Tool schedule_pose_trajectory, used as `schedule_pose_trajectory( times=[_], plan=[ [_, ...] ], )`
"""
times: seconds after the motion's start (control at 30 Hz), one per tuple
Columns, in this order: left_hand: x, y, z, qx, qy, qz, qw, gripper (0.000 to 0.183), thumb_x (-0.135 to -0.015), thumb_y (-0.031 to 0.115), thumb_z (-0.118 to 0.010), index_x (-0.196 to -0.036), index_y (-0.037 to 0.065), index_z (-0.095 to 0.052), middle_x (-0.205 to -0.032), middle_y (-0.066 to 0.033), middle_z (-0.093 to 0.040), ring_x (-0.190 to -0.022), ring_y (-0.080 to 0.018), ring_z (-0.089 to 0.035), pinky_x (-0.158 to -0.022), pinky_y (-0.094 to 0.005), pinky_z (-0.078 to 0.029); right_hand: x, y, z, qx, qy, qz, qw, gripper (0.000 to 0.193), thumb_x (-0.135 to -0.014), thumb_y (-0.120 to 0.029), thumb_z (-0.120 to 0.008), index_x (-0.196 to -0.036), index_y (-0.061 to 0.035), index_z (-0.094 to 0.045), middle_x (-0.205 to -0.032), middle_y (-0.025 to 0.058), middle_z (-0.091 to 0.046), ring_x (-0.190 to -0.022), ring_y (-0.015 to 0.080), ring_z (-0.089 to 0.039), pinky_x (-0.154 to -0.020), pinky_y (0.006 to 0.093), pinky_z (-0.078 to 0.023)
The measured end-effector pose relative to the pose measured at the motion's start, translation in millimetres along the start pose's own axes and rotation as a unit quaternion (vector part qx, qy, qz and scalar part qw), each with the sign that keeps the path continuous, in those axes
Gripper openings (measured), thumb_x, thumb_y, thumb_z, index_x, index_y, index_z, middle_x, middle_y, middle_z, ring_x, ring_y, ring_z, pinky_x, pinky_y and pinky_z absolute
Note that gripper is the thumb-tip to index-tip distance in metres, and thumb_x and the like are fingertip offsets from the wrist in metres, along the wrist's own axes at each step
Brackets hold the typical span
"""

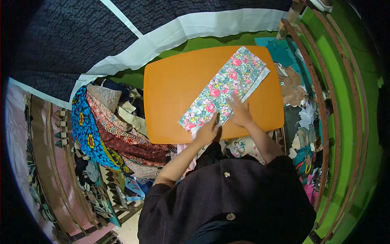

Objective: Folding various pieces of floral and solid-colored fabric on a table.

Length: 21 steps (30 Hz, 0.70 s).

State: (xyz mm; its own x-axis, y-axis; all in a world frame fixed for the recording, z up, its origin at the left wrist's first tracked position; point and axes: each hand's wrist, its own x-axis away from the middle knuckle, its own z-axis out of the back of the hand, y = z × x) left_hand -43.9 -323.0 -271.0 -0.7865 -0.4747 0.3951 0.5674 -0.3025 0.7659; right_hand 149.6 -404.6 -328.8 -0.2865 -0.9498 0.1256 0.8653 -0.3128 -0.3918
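A folded floral cloth, printed with pink roses on grey-green, lies slantwise on an orange tabletop. Its pale underside shows along the right long edge. At the cloth's near end, my left hand is closed on the border, one finger pointing forward over the print; its other fingers are partly hidden. My right hand lies open on the right long edge, fingers spread and pressing on the fabric.
Patterned fabrics are heaped left of the table. Fabric scraps lie to the right, beside wooden rails. A dark cloth with white bands hangs beyond the table. Shelving with small items stands at far left.
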Motion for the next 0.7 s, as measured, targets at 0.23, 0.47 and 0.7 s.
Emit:
schedule_pose_trajectory(
  times=[0.23, 0.47, 0.7],
  plan=[
    [-31, -95, 85, -0.229, 0.218, -0.207, 0.926, 0.040, -0.079, 0.005, -0.049, -0.119, 0.001, -0.049, -0.105, -0.0202, -0.058, -0.089, -0.0283, -0.058, -0.080, -0.0331, -0.045, 44, -53, -15, 0.002, -0.122, 0.113, 0.986, 0.082, -0.066, -0.041, -0.066, -0.137, -0.0276, -0.028, -0.146, 0.0127, -0.015, -0.135, 0.0335, -0.010, -0.098, 0.0663, -0.009],
    [-7, -96, 61, 0.001, 0.102, 0.021, 0.995, 0.028, -0.083, 0.019, -0.054, -0.105, 0.001, -0.057, -0.077, -0.0139, -0.061, -0.067, -0.0212, -0.059, -0.064, -0.0322, -0.046, 63, -40, -9, -0.004, -0.118, 0.083, 0.990, 0.074, -0.070, -0.050, -0.063, -0.135, -0.0310, -0.032, -0.146, 0.0047, -0.018, -0.134, 0.0279, -0.015, -0.096, 0.0690, -0.007],
    [12, -128, -14, 0.105, 0.043, 0.054, 0.992, 0.024, -0.084, 0.020, -0.053, -0.089, -0.002, -0.058, -0.069, -0.0139, -0.060, -0.062, -0.0219, -0.058, -0.059, -0.0334, -0.045, 100, 0, 3, -0.029, -0.089, 0.003, 0.996, 0.039, -0.081, -0.034, -0.052, -0.120, -0.0302, -0.053, -0.135, 0.0014, -0.039, -0.131, 0.0246, -0.024, -0.096, 0.0690, -0.003]
  ],
)
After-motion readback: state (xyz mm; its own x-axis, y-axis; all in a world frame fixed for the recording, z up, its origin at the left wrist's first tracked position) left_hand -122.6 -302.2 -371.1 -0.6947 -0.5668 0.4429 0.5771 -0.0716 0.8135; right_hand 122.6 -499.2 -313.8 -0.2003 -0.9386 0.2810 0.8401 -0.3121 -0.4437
